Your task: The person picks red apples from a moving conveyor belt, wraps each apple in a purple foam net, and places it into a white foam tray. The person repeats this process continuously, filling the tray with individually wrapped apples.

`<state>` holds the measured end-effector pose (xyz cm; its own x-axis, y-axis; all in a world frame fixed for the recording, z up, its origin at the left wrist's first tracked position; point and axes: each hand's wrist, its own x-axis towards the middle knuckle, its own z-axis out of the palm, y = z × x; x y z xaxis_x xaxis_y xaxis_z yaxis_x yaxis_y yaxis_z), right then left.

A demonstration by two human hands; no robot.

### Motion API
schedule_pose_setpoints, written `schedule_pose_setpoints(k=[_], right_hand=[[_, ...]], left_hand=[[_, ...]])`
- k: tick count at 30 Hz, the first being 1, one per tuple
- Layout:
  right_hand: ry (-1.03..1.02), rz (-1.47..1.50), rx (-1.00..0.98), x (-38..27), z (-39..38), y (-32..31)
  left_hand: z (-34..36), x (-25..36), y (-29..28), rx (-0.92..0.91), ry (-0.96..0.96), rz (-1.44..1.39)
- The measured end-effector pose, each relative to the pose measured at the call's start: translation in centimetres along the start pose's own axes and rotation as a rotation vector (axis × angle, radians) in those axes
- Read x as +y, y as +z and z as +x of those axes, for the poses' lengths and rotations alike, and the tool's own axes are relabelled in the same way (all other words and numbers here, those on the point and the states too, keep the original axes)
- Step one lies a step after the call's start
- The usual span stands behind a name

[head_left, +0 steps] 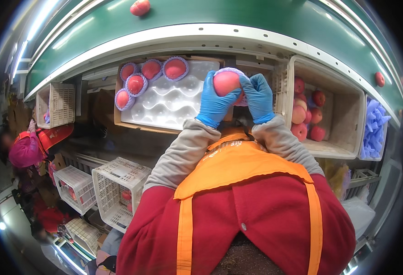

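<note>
Left grip (212,101), gloved in smooth blue, clamps a round red apple (226,83), the right grip (259,95) drawn together at its lavender mesh sleeve (231,69). Fruit hovers by the right end of a dimpled, glossy white tray (158,107).

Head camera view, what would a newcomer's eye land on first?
The bright orange apron stands out, centre frame. Just above it, the blue-gloved left hand grips a red apple, the right hand at its purple foam net. Beyond, a green belt curves across the top.
</note>
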<state>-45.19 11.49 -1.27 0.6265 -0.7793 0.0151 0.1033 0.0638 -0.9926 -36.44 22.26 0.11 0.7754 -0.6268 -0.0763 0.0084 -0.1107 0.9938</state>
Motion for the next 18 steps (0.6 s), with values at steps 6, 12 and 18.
schedule_pose_setpoints(k=[6, 12, 18], right_hand=[[0.007, -0.072, -0.038, -0.7, -1.0, 1.0], [0.484, 0.269, -0.203, -2.2, 0.4, 0.8], [0.82, 0.679, -0.271, -1.3, 0.5, 0.1]], left_hand=[[-0.3, -2.1, 0.0, 0.127, 0.254, 0.222], [0.5, -0.3, -2.5, -0.09, 0.399, 0.456], [-0.1, -1.2, -5.3, -0.306, 0.176, 0.047]])
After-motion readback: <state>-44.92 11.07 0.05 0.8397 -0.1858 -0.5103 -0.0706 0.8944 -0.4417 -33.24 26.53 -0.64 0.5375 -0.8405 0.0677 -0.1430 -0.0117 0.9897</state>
